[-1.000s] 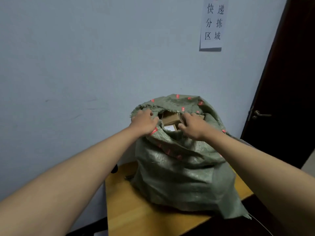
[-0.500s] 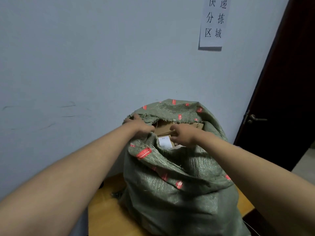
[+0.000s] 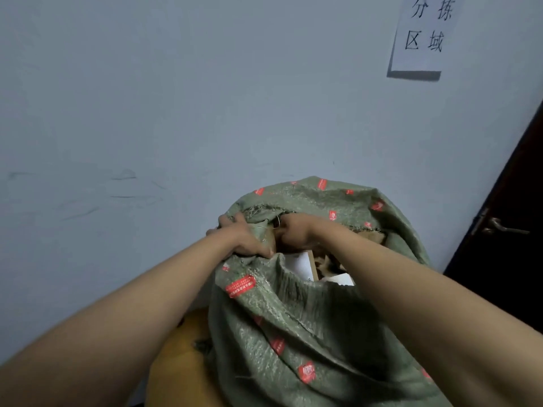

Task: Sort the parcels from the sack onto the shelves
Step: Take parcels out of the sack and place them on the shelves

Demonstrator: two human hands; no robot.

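A green woven sack (image 3: 308,324) with red printed marks stands on a wooden table (image 3: 176,362) against the wall. Its mouth is open at the top. Inside show brown cardboard parcels (image 3: 326,264), some with white labels. My left hand (image 3: 244,239) grips the left rim of the sack mouth. My right hand (image 3: 296,233) reaches into the mouth beside it, fingers curled over a brown parcel edge; what exactly they hold is hidden by the fabric.
A pale wall (image 3: 205,113) rises right behind the sack, with a paper sign (image 3: 423,33) at the upper right. A dark door (image 3: 511,259) with a metal handle (image 3: 502,227) stands at the right. No shelves are in view.
The view has moved closer to the sack. My left hand has pulled the rim wider and my right hand has gone deeper toward the left side of the mouth.
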